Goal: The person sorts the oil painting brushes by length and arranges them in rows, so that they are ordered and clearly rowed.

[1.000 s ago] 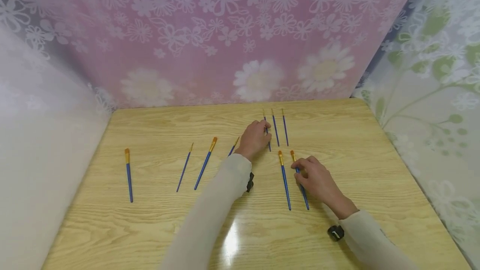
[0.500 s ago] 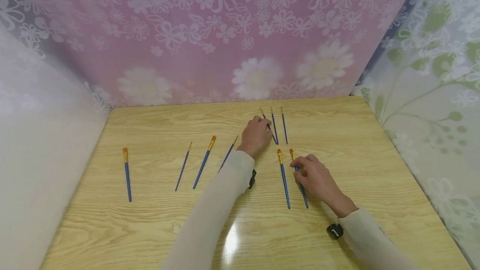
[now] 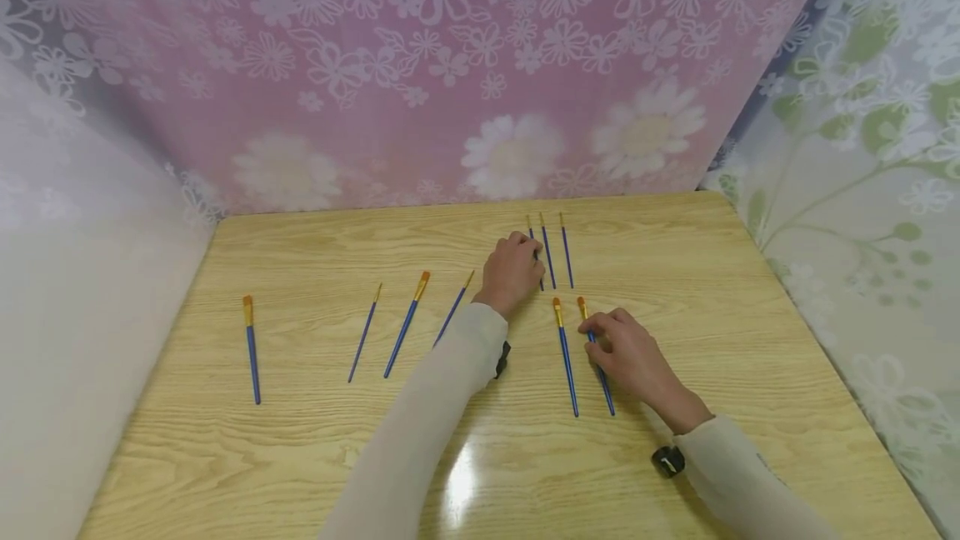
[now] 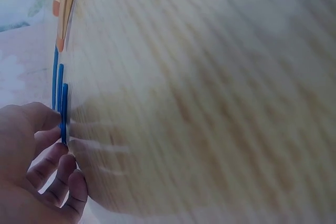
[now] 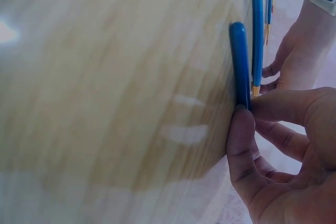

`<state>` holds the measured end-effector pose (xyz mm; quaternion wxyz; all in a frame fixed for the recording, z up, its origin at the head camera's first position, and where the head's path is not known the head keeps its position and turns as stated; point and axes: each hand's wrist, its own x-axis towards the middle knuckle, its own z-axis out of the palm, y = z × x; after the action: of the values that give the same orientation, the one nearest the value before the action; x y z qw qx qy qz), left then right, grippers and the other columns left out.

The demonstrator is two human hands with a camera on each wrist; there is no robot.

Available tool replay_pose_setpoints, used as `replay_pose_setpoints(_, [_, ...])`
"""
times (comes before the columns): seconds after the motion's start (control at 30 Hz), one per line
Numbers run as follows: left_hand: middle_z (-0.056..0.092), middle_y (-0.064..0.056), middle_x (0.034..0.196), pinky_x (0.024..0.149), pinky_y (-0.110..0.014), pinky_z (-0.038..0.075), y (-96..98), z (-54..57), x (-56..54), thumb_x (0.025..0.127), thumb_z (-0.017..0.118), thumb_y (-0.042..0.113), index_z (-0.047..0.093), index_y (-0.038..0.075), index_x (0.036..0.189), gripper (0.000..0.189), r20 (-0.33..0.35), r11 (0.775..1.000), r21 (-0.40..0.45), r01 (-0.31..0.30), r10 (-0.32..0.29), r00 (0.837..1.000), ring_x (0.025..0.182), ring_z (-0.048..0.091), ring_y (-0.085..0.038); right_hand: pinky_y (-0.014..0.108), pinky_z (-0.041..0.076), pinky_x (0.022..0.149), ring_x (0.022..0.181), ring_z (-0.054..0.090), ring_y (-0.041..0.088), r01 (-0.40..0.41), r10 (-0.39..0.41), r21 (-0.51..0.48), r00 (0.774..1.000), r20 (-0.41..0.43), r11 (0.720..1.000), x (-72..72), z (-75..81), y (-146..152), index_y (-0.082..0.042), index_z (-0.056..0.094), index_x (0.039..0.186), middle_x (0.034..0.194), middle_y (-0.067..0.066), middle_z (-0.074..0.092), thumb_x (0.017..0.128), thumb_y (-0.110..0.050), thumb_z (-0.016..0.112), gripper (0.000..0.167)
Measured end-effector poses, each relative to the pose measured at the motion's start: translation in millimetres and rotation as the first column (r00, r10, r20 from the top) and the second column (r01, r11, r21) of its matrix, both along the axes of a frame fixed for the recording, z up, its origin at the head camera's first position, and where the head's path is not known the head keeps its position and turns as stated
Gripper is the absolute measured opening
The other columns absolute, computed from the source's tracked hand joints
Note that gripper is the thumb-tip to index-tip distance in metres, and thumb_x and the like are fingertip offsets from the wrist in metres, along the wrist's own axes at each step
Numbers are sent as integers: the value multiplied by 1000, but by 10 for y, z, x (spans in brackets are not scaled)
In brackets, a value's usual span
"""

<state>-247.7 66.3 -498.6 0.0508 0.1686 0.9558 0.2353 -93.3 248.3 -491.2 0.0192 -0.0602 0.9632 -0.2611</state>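
In the head view my left hand (image 3: 512, 275) pinches a thin blue paintbrush (image 4: 64, 109) at the left of the far row; the fingers hide its middle. Two more thin paintbrushes lie to its right, a near one (image 3: 548, 250) and a farther one (image 3: 567, 257). Closer to me, my right hand (image 3: 632, 357) holds a thicker blue paintbrush (image 5: 240, 59) between thumb and fingers, its orange bristles pointing away from me. Just left of that one, roughly parallel, lies a similar paintbrush (image 3: 567, 365).
Left of the arms lie a slanted thin paintbrush (image 3: 454, 315), a wide one (image 3: 407, 323), another thin one (image 3: 365, 332) and a flat paintbrush (image 3: 252, 348) far left. The wooden table (image 3: 315, 473) meets a pink floral backdrop (image 3: 405, 123) behind.
The left hand's paintbrush first swung its handle end right against its neighbour, then back to nearly parallel, now closer to it and slightly farther from me. The right hand has stayed in place.
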Motion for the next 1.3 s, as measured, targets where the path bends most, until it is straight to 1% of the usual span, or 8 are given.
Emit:
replay_pose_setpoints(0.37, [57, -2, 155, 110, -42, 53, -16, 11, 17, 114, 56, 22, 63, 20, 154, 41, 5, 1000, -4, 7, -7, 1000, 137, 57, -25, 47, 58, 76, 83, 65, 20, -1, 1, -9, 1000, 2, 1000, 3, -1, 0, -5, 76, 119, 111, 16, 66, 99, -5, 75, 21])
replay_pose_setpoints(0.57, [58, -4, 155, 110, -43, 53, -45, 0, 16, 113, 54, 20, 60, 21, 156, 43, 7, 999, 44, 8, -8, 1000, 137, 57, -26, 47, 58, 75, 83, 65, 21, -1, 1, -5, 1000, -2, 1000, 1, 14, -9, -5, 76, 119, 110, 16, 66, 98, -5, 75, 20])
replay_pose_setpoints(0.7, [58, -6, 153, 107, -43, 55, -78, -14, 15, 113, 54, 21, 59, 20, 156, 43, 5, 997, 82, 13, -14, 1000, 137, 57, -27, 46, 57, 74, 82, 63, 19, 0, 0, 3, 1000, 3, 1000, -1, 15, -15, -4, 76, 119, 110, 16, 66, 99, -5, 75, 21])
replay_pose_setpoints(0.77, [58, -7, 153, 105, -43, 56, -106, 10, 27, 113, 54, 20, 60, 19, 155, 43, 1, 995, 92, 25, -25, 1000, 137, 58, -28, 45, 56, 74, 81, 62, 19, 0, 0, 5, 1000, 3, 1000, -2, 13, -15, -4, 76, 120, 111, 16, 66, 99, -5, 75, 21])
replay_pose_setpoints(0.9, [58, -8, 153, 101, -43, 58, -196, 81, 66, 114, 54, 19, 61, 17, 153, 40, -7, 992, 111, 53, -53, 999, 138, 57, -29, 45, 56, 74, 82, 61, 19, 0, 0, 2, 1000, 4, 1000, 0, 7, -14, -4, 76, 120, 112, 17, 66, 99, -5, 75, 21])
replay_pose_setpoints(1.03, [58, -8, 151, 95, -41, 59, -328, 151, 113, 114, 52, 18, 62, 15, 151, 39, 7, 991, 114, 72, -73, 997, 134, 59, -28, 45, 56, 74, 82, 61, 20, -1, 1, -1, 1000, 5, 1000, -2, -1, -16, -4, 76, 120, 112, 17, 66, 99, -5, 75, 21])
replay_pose_setpoints(1.17, [59, -8, 148, 95, -40, 58, -483, 198, 161, 113, 52, 16, 62, 16, 150, 38, 20, 993, 86, 85, -87, 996, 131, 60, -27, 47, 57, 75, 84, 63, 21, -2, 2, -3, 1000, 8, 1000, 1, 1, -17, -3, 75, 121, 113, 18, 66, 100, -5, 74, 21])
replay_pose_setpoints(1.3, [60, -8, 145, 100, -41, 57, -639, 235, 210, 113, 53, 15, 62, 15, 150, 38, 28, 994, 65, 94, -96, 995, 131, 60, -28, 49, 59, 77, 86, 65, 22, 1, -1, -10, 1000, 13, 1000, 7, 13, -17, -3, 75, 121, 114, 18, 65, 100, -5, 74, 21])
